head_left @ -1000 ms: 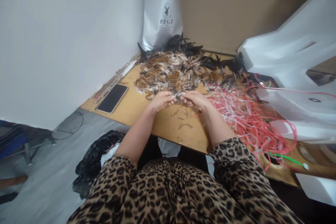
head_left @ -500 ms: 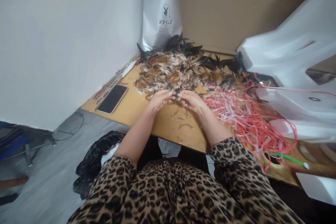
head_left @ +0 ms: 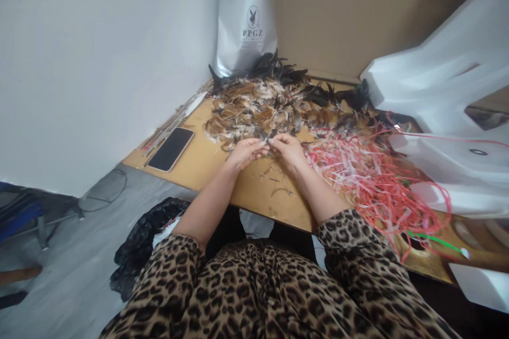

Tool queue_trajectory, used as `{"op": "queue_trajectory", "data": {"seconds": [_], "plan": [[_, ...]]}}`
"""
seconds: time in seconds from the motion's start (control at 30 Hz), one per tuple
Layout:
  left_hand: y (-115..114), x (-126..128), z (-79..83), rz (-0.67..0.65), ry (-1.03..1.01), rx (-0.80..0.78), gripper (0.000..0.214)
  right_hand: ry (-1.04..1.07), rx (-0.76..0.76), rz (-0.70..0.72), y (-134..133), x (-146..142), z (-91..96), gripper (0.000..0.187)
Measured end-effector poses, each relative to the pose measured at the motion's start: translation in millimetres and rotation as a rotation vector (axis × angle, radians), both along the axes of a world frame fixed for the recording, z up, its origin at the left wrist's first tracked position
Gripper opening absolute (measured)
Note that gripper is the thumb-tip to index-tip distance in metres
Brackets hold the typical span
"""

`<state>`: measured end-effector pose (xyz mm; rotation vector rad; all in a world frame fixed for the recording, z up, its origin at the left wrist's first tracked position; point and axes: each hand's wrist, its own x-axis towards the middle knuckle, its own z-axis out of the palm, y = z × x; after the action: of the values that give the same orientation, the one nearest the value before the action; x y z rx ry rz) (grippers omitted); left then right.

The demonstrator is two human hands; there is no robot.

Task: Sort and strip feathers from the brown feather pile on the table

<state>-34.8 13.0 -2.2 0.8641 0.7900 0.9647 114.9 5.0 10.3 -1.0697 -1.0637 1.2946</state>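
Note:
At the near edge of a large feather pile (head_left: 246, 108), my left hand (head_left: 249, 152) and my right hand (head_left: 288, 149) meet with their fingertips almost touching. Both are closed in a pinch on a small dark feather (head_left: 266, 139), mostly covered by the fingers. The pile has brown and cream feathers in front and long black ones (head_left: 274, 68) at the back. Several thin loose feather bits (head_left: 278, 180) lie on the wooden table (head_left: 270, 201) below my hands. Right of my right hand spreads a tangle of red and pink ribbon strips (head_left: 358, 175).
A phone (head_left: 170, 149) lies at the table's left, near thin sticks (head_left: 175, 116) along the wall. A silver-white bag (head_left: 246, 16) stands behind the feathers. White sewing machine (head_left: 449, 74) takes up the right side, with a green strip (head_left: 437, 241) nearby. A black plastic bag (head_left: 139, 243) is on the floor.
My right fingers have closed into a tighter pinch, and its fingertips have come slightly nearer the left ones. The pile and ribbons look the same.

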Motion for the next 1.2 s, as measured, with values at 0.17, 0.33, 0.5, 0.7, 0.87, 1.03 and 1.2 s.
{"op": "queue_trajectory", "data": {"seconds": [0.17,0.33,0.5,0.7,0.87,1.03,1.2], "plan": [[1,2,-1.2,0.017,0.01,0.017,0.023,-0.016,0.009,0.005,-1,-1,0.3,0.03],[0,3,-1.2,0.014,0.056,0.065,0.027,-0.048,0.01,-0.005,0,-1,-2.5,0.03],[0,3,-3.7,0.018,0.129,0.122,0.028,-0.048,0.013,0.01,0,-2,-2.2,0.03],[1,3,-7.3,0.029,0.163,0.169,0.028,-0.003,0.032,0.038,0,-4,-2.0,0.027],[2,1,-2.0,0.096,0.117,0.147,0.025,-0.168,0.045,0.022,6,8,-0.4,0.024],[7,-4,0.0,0.268,-0.034,0.079,0.022,-0.649,0.242,0.03,9,29,3.4,0.017],[8,-6,-0.2,0.286,-0.04,0.055,0.019,-1.127,0.384,0.1,-2,23,7.7,0.016]]}}
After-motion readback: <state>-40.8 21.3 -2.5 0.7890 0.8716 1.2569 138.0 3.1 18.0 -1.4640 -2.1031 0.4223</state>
